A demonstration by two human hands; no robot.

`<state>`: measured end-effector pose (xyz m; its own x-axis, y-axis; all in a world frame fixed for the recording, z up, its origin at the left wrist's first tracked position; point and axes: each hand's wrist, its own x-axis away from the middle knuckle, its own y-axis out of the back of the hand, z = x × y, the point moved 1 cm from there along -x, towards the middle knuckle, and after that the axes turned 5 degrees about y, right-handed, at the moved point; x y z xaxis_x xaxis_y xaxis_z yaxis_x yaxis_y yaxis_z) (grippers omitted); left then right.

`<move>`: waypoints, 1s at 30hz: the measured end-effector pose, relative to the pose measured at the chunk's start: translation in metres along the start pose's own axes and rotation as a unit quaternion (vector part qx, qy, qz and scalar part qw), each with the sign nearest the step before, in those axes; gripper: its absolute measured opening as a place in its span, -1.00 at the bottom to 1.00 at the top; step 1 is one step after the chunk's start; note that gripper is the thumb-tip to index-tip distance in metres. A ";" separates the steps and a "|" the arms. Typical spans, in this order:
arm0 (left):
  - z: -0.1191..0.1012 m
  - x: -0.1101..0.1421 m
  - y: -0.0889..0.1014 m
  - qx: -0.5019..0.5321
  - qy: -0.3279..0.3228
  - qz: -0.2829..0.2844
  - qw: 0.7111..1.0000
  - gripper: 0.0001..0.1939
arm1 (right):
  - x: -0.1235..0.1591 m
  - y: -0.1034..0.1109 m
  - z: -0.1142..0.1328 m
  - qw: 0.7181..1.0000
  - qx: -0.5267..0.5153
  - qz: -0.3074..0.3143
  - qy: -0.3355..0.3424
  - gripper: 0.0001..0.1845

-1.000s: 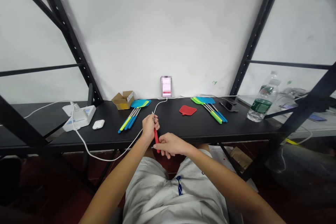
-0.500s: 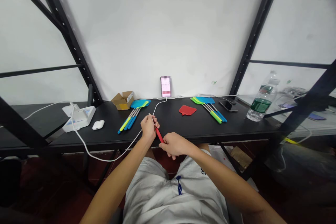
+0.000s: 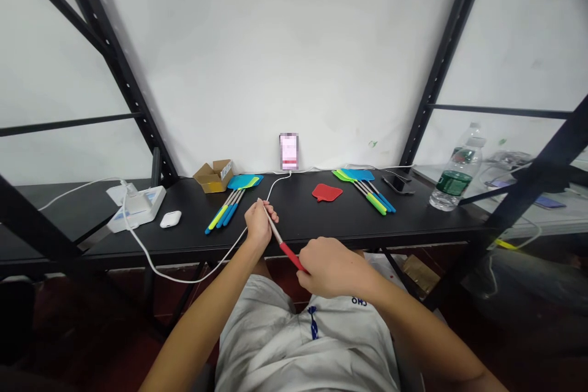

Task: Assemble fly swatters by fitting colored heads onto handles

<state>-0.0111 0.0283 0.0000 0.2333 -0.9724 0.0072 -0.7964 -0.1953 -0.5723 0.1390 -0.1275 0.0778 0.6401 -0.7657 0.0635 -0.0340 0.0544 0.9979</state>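
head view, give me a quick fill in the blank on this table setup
The left hand holds the thin metal shaft of a fly swatter handle, and the right hand holds its ____ grip.
A loose swatter head lies on the ____ table.
The open box is made of ____.

Missing words: red, black, cardboard

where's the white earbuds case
The white earbuds case lies at the left of the black table in the head view, just right of the white power strip.
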 end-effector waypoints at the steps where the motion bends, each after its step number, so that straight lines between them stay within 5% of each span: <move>1: 0.000 0.000 0.000 -0.004 -0.003 -0.001 1.000 -0.76 | 0.007 0.003 0.000 1.000 0.004 0.009 0.016 -0.67; 6: 0.001 0.000 0.001 -0.038 -0.013 0.012 0.999 -0.72 | 0.032 0.022 -0.007 0.995 -0.064 -0.057 0.045 -0.65; 13: 0.002 0.001 0.003 -0.058 -0.013 0.051 0.997 -0.68 | -0.012 0.011 -0.069 0.941 -0.217 -0.205 -0.160 -0.64; 17: 0.002 0.001 0.002 -0.084 -0.017 0.060 0.994 -0.67 | -0.041 -0.015 -0.107 0.941 -0.129 -0.168 -0.263 -0.63; 21: 0.008 -0.011 -0.010 -0.155 -0.011 0.067 0.986 -0.69 | -0.055 -0.035 -0.125 0.947 -0.064 -0.129 -0.288 -0.60; 24: 0.014 -0.030 -0.030 -0.326 -0.050 0.034 0.943 -0.67 | -0.061 -0.044 -0.129 0.947 -0.051 -0.120 -0.295 -0.58; 30: 0.021 -0.062 -0.060 -0.487 -0.113 0.016 0.866 -0.64 | -0.068 -0.056 -0.130 0.942 -0.031 -0.147 -0.300 -0.60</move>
<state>0.0338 0.1033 0.0163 0.2177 -0.9511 -0.2193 -0.8715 -0.2906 0.3950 0.1973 0.0044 0.0164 0.0657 -0.9770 -0.2027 0.1345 -0.1926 0.9720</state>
